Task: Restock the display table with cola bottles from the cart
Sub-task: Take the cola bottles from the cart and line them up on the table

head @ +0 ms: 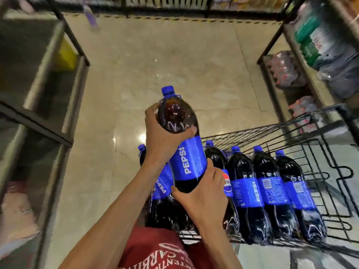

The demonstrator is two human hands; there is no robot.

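I hold a large cola bottle [184,144] with a blue cap and blue label, tilted, above the cart. My left hand [163,138] grips its upper dark shoulder, thumb wrapped over the front. My right hand [204,197] grips its lower end from underneath. Below, the black wire cart [320,152] carries several more cola bottles [266,193] lying side by side with caps pointing away from me. One more bottle [161,187] lies under my left forearm.
A dark metal shelf unit [44,94] stands at the left. Another shelf rack [310,55] with wrapped packs of bottles stands at the right. Beige polished floor [165,65] stretches ahead to a far row of shelves. My red shirt [155,249] shows at the bottom.
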